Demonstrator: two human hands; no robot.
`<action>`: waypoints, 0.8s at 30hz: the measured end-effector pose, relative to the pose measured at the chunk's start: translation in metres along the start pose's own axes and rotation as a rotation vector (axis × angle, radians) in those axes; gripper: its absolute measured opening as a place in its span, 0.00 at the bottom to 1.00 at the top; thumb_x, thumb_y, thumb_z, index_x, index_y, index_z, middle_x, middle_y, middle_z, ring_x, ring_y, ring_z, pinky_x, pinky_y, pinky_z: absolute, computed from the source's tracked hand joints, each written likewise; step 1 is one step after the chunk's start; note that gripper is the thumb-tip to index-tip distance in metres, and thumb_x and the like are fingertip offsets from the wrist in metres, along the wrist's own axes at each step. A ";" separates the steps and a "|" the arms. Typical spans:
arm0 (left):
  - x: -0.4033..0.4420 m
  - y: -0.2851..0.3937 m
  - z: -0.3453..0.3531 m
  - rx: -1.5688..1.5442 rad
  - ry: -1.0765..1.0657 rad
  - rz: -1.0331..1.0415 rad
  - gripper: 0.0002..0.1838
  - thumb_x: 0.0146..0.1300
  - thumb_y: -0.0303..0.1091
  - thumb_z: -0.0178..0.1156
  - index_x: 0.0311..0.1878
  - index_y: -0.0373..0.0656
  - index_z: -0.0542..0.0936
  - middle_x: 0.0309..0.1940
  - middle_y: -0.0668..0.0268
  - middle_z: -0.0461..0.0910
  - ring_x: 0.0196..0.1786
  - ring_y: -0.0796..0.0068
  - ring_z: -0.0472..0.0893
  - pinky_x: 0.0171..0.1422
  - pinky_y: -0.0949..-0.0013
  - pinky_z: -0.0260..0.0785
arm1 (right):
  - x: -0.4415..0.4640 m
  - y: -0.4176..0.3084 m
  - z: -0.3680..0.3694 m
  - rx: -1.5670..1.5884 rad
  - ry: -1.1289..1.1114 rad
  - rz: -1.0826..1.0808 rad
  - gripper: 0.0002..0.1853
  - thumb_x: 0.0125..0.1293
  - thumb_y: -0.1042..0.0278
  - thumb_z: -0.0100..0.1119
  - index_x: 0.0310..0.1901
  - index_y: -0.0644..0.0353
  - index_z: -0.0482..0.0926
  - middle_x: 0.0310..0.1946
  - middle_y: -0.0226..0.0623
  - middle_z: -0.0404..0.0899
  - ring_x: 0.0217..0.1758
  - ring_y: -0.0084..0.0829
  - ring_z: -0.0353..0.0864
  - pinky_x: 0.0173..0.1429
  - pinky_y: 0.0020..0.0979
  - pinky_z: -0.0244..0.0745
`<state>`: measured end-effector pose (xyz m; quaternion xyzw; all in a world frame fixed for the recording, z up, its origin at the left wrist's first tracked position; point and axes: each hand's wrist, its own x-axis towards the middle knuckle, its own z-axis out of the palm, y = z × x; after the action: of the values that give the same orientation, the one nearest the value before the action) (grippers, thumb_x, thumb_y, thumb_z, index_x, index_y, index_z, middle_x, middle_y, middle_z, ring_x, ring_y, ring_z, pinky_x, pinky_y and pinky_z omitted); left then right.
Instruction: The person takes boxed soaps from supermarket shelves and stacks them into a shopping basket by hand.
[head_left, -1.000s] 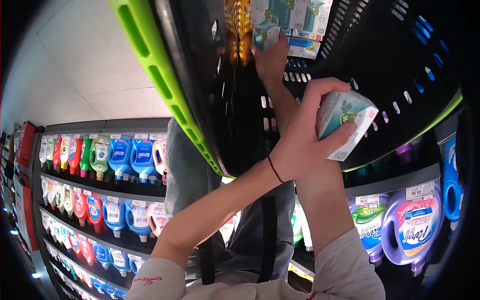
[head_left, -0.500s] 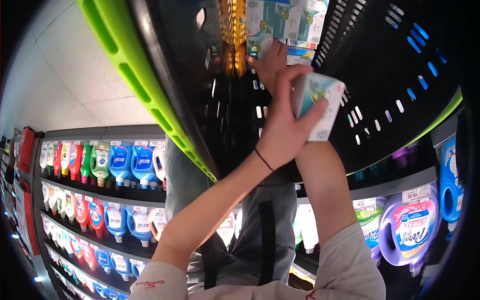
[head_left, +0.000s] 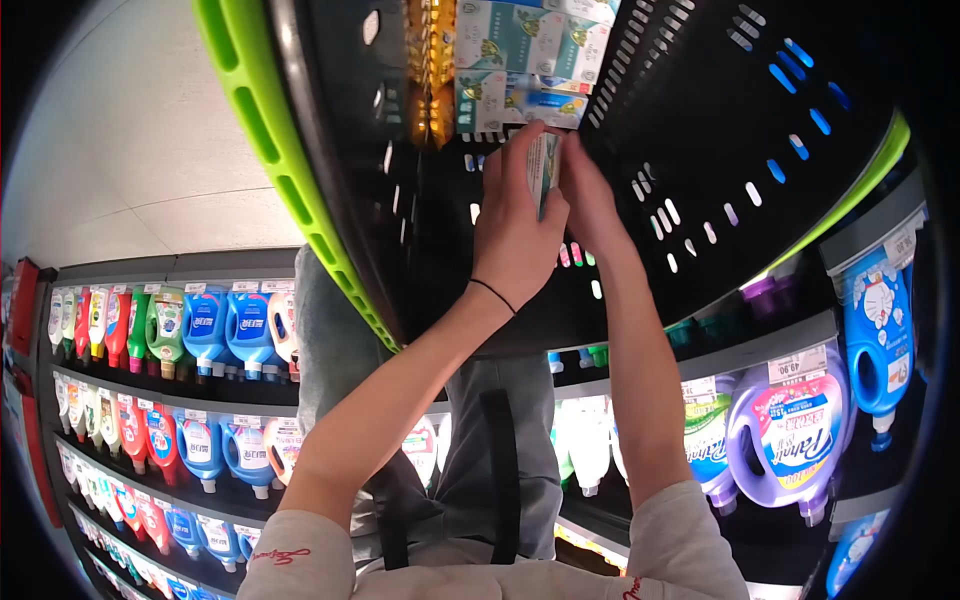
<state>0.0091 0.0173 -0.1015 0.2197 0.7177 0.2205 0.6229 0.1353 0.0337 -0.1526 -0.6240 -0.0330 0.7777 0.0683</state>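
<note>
In the head view my left hand (head_left: 515, 225) is closed around a small white-and-teal box (head_left: 545, 165), which stands on its narrow side. Beside the box's right face is my right hand (head_left: 592, 195), its fingers stretched forward and slightly smeared. Whether they press on the box I cannot tell. Both hands are inside a black basket (head_left: 450, 290) with slotted walls. Just beyond them lie similar white-and-teal boxes (head_left: 535, 40) in rows, with a blue-and-white box (head_left: 558, 107) at the near end. A shiny gold package (head_left: 432, 75) runs along the left of the rows.
A bright green rim (head_left: 275, 150) edges the basket. Shelves of detergent bottles flank my legs (head_left: 510, 440), with blue bottles (head_left: 205, 320) at left and a large purple bottle (head_left: 795, 440) at right. Pale floor (head_left: 110, 130) shows at upper left.
My left hand has carried the small box leftward and farther into the basket, turning it. My right hand has drawn back from the rows to the box's right side. The view has shifted slightly.
</note>
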 end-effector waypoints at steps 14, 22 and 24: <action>-0.010 -0.014 0.018 0.125 -0.119 -0.102 0.43 0.59 0.26 0.52 0.74 0.47 0.42 0.70 0.34 0.38 0.73 0.38 0.42 0.63 0.58 0.67 | -0.009 -0.004 -0.005 -0.394 -0.004 -0.004 0.40 0.56 0.56 0.63 0.67 0.62 0.57 0.57 0.47 0.66 0.57 0.36 0.70 0.59 0.33 0.67; -0.009 -0.010 0.017 0.103 -0.122 -0.088 0.38 0.60 0.29 0.53 0.72 0.43 0.49 0.70 0.36 0.43 0.73 0.41 0.50 0.64 0.62 0.64 | 0.065 0.024 -0.007 -0.650 0.460 -0.202 0.43 0.46 0.65 0.73 0.61 0.72 0.59 0.56 0.54 0.66 0.58 0.42 0.70 0.58 0.35 0.69; -0.008 -0.011 0.016 0.108 -0.118 -0.084 0.37 0.60 0.30 0.52 0.72 0.43 0.50 0.70 0.37 0.44 0.72 0.42 0.51 0.66 0.61 0.62 | 0.079 0.032 -0.002 -0.697 0.545 -0.301 0.43 0.45 0.64 0.74 0.59 0.73 0.59 0.55 0.55 0.65 0.58 0.44 0.68 0.59 0.37 0.67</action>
<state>0.0254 0.0045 -0.1037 0.2354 0.6992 0.1419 0.6600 0.1184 0.0142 -0.2338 -0.7796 -0.3634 0.5093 -0.0271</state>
